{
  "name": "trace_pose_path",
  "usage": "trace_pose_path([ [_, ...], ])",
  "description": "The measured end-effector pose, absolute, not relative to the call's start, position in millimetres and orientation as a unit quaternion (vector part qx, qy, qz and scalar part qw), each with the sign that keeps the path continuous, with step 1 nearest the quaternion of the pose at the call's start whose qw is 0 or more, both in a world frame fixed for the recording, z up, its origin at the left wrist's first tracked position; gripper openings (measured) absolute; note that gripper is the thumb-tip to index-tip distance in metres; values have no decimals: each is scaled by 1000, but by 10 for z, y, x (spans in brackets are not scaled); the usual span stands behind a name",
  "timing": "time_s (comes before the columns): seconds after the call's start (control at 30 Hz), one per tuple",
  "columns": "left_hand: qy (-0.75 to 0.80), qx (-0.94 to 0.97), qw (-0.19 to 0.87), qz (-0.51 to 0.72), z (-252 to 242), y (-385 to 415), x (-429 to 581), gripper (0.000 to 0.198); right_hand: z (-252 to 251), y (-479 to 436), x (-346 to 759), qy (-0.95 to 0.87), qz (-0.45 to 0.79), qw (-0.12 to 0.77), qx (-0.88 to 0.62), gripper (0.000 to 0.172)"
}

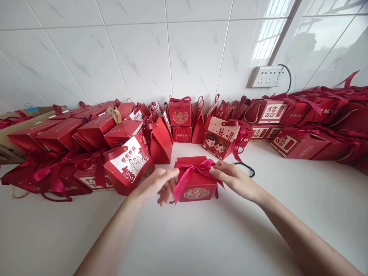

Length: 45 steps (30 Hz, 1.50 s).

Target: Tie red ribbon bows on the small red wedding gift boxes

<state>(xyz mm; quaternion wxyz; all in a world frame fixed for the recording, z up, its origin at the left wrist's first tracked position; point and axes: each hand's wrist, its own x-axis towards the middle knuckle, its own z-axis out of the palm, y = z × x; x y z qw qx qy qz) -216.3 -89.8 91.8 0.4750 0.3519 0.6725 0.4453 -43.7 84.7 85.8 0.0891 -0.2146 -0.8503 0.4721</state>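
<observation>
A small red gift box (195,189) with a gold round emblem stands on the white table (201,237) in front of me. A pink-red satin ribbon bow (193,168) sits on its top. My left hand (159,184) is at the box's left side, its fingers curled round a hanging ribbon tail. My right hand (231,177) pinches the right loop of the bow between thumb and fingers.
Many red gift boxes and bags lie in a long row along the white tiled wall, among them a red-and-white bag (129,165) just left of my left hand and a cartoon-couple box (220,138) behind. A wall socket (266,76) with a black cable sits at upper right.
</observation>
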Motion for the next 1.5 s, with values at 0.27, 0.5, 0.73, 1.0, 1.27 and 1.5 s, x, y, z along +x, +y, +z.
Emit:
trace_pose_path([
  [0.27,595,381,512,488,891,-922,-2197,38,872,897,-411,-764,624,30,-160,49],
  [0.5,468,353,527,615,816,-927,-2247,40,820,977,-447,-523,827,160,-129,43],
  [0.73,391,321,514,693,896,-939,-2252,52,896,1097,-430,-276,901,295,-157,39],
  [1.0,218,177,442,852,908,-1036,-2373,38,961,1267,-364,-174,892,404,-99,35],
  [1.27,230,117,401,879,938,-1026,-2364,28,1004,1431,-240,-148,872,467,-29,38],
  [1.5,549,173,202,792,881,-884,-2272,39,912,1637,-158,-390,890,232,44,50],
])
